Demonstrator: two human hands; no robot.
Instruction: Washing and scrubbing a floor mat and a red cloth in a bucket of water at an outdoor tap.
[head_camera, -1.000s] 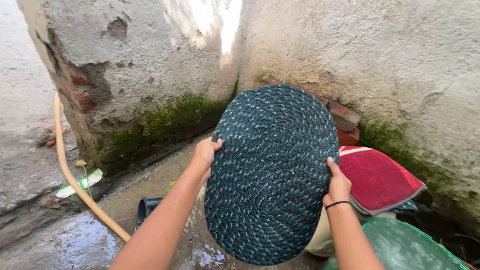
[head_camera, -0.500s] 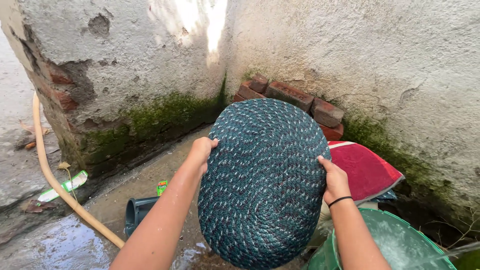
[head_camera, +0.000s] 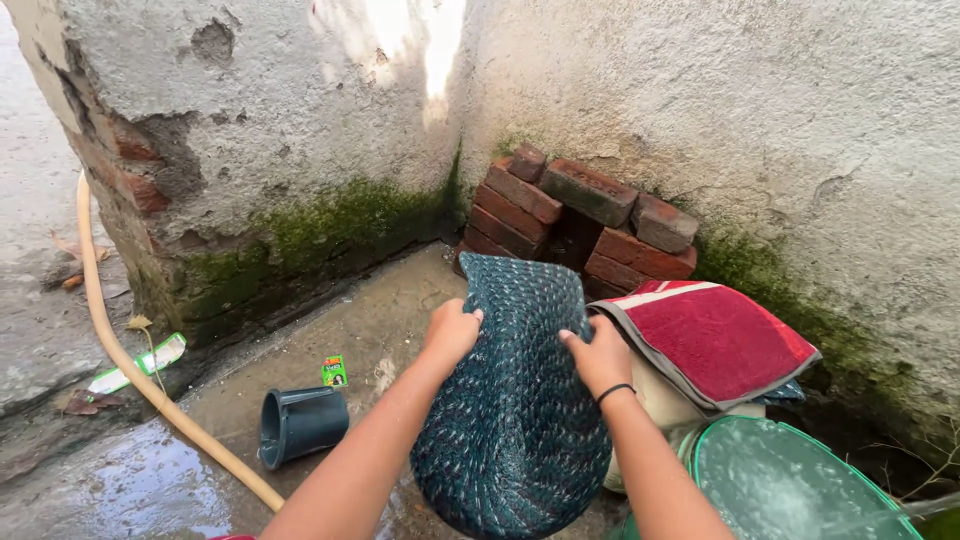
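At the mossy wall corner: one braided teal mat is held up over the wet concrete floor by two bare hands.
Hands: two are counted, the left hand and the right hand, both closed tight on the mat's upper part.
Left hand: the fingers are curled over the mat's left upper edge, the thumb side being turned toward the wall.
Right hand: the mat's right upper edge is clamped in it; one thin black band is worn on its wrist.
Mat position: the mat hangs between the two hands and below them, its top bunched and folded inward between the grips, its rounded lower part drooping near the floor.
Mat relative to hands: the two hands are set close together at the top, with a narrow strip of mat showing between them; most of the mat lies beneath the forearms.
Bricks: one stack of red bricks is seen in the corner, just behind the mat's top; the exact count cannot be told.
Red mat: one red mat with a grey border is laid just right of the right hand.
Green tub: one green tub is seen at the lower right.
Mug: one dark plastic mug lies tipped on its side, left of the mat.
Hose: one tan hose runs along the floor at the left.
Sachets: two small wrappers are counted, one green sachet by the mug and one white-green wrapper beside the hose.
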